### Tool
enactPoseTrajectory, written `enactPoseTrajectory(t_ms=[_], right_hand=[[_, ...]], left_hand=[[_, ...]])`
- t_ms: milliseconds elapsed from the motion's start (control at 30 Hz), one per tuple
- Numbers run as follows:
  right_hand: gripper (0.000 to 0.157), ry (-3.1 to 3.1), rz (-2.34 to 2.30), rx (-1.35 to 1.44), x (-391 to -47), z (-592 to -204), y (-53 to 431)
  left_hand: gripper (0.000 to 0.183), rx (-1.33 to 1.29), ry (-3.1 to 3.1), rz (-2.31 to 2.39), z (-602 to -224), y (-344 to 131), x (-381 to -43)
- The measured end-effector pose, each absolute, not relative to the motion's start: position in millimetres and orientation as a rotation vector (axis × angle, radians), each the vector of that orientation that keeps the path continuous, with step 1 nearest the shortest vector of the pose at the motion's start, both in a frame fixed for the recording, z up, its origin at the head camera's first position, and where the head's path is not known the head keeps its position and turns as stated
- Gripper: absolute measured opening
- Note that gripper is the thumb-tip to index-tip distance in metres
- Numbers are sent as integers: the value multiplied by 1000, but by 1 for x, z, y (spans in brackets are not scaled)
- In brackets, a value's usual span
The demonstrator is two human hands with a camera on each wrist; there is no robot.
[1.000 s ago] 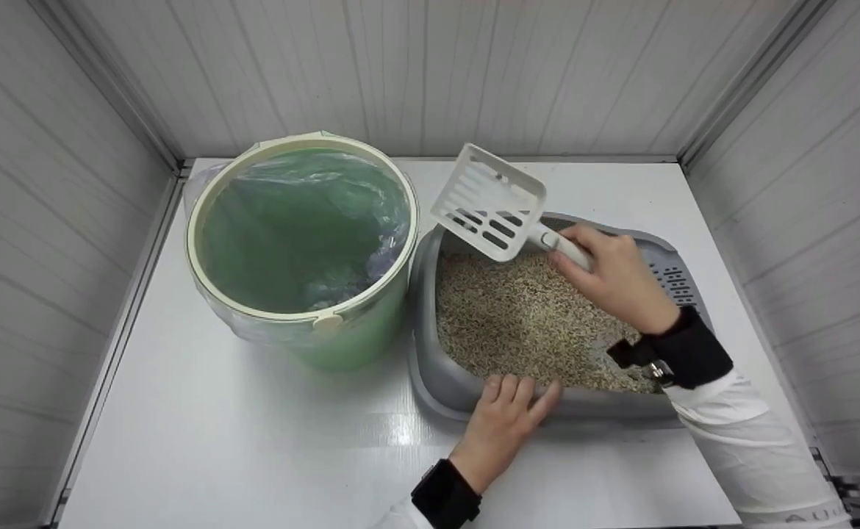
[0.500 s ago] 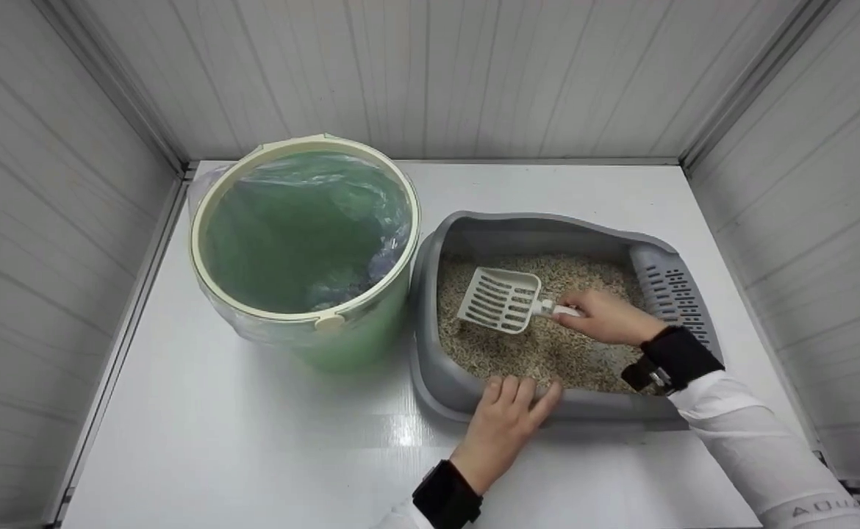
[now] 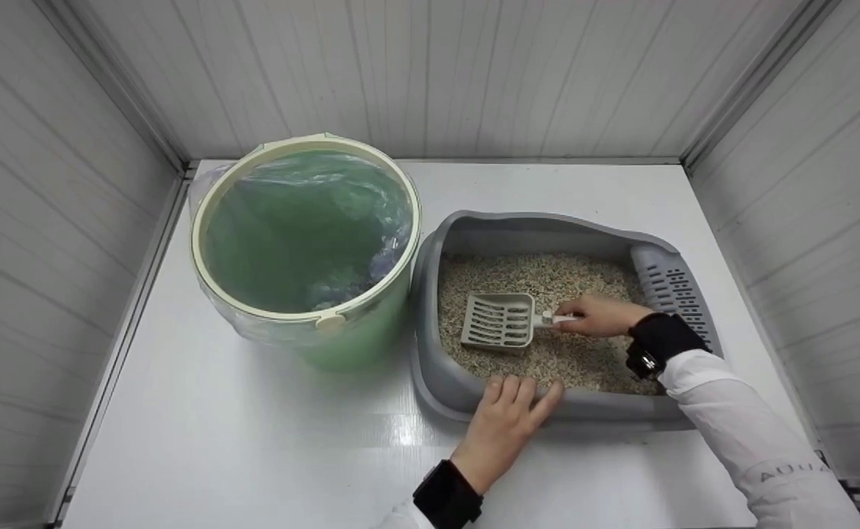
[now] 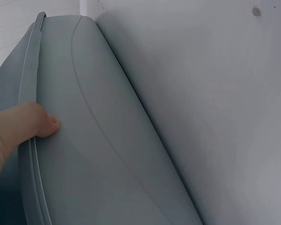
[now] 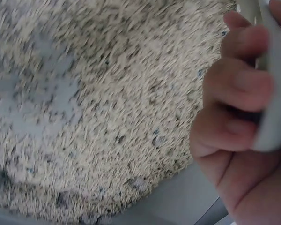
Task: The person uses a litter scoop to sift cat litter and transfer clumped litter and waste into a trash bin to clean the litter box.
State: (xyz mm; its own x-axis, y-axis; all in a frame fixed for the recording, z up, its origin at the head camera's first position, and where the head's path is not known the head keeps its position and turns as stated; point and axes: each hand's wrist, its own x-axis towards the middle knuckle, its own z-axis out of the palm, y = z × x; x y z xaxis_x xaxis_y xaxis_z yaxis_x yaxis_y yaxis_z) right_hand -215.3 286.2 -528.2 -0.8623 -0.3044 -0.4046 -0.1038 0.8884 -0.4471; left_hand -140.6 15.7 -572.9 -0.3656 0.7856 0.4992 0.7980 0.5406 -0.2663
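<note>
A grey litter box [image 3: 445, 371] holds tan pellet litter [image 3: 547, 275]. My right hand [image 3: 595, 316] grips the handle of a pale slotted litter scoop [image 3: 500, 319], its fingers curled round the handle in the right wrist view. The scoop's slotted head lies low at the litter, toward the left side of the box. My left hand [image 3: 507, 422] holds the box's near rim, with fingers over the edge. In the left wrist view a bent digit [image 4: 42, 123] hooks over that rim [image 4: 30, 84] onto the outer wall.
Left of the box stands a green bucket [image 3: 342, 349] with a cream rim [image 3: 198, 250] and a clear plastic liner [image 3: 393, 257]. Both stand on a white table [image 3: 268, 455] between grey panel walls [image 3: 489, 81]. A perforated step [image 3: 676, 294] forms the box's right end.
The right hand has lowered the scoop from above the box's back left edge into the litter, then drawn it slightly nearer. The left hand has stayed on the rim.
</note>
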Motion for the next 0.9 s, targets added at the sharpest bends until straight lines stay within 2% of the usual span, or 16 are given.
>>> enactPoseTrajectory(t_ms=[133,433,600,733,900], right_hand=[[45,2619,-515,-224,-218,-533,291],[33,2708,-534,-221,-216,-539,296],[33,2755,-529,-158,-216,-530,295],[38,2802,-559,-100,-213,-516,288],[42,2861,-627,-33,-211,-497,278]], left_hand=[[71,-1263,-2192,-27,-574,17,-141],[76,-1260,-2228,-38,-576,15,-139],[75,-1252,-2278,-118,-570,15,-138],[73,-1305,-2393,-164,-552,14,-137],[89,-1429,-2700,-93,-515,13,-148]])
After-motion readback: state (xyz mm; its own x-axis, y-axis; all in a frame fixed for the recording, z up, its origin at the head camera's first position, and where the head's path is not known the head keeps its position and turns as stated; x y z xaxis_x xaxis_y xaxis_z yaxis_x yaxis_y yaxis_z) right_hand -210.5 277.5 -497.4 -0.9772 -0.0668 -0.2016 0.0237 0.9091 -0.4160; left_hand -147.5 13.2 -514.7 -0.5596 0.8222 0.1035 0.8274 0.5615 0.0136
